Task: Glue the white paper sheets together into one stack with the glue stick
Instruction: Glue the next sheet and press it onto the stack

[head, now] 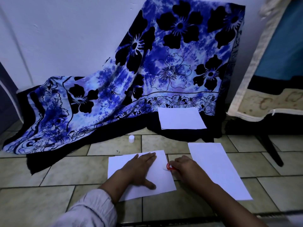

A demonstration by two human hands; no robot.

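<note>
Left hand (141, 167) flat, open on sheet (157, 182); right hand (185, 167) wrapped round glue stick (168, 166) at right edge — risk: overshoot smears tile (98, 166), sheet skids.

A tiled floor (57, 169) seen from above. The person's left hand (139, 167) lies flat, fingers spread, on a white paper sheet (118, 164). The right hand (183, 167) grips a red glue stick (169, 166), its white tip touching that sheet's right edge. A second white sheet (218, 169) lies just to the right. A third sheet (181, 118) rests farther back on the dark hem of a blue flowered cloth (147, 63) draped against the wall. A small white cap (131, 138) stands on the tiles near the cloth.
</note>
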